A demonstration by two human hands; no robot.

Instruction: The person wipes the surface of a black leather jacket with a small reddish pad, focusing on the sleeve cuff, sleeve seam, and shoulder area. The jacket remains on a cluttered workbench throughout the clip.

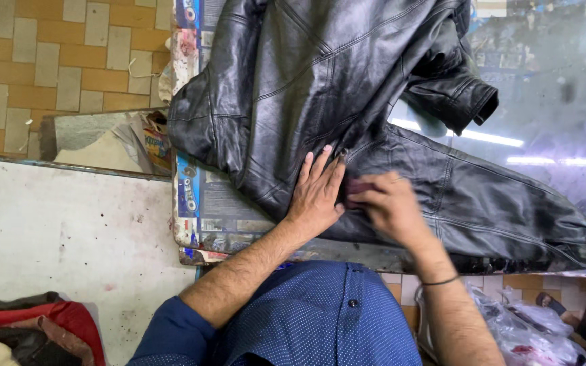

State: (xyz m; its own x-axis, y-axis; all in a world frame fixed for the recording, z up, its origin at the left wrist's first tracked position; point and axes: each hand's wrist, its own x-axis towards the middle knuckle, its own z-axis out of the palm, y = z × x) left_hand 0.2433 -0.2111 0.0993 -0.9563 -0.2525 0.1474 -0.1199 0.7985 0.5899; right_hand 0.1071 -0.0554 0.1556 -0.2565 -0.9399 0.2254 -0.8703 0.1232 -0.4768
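A black leather jacket lies spread across a glass-topped table, one sleeve reaching to the right edge. My left hand presses flat on the jacket near its lower hem, fingers together and pointing up. Just to its right, my right hand is closed on a small dark reddish pad held against the leather. The right hand is blurred.
A white stained surface lies at the left, with red and dark cloth at its bottom corner. Printed cardboard lines the table's left edge. Clear plastic bags sit at the bottom right. Tiled floor shows top left.
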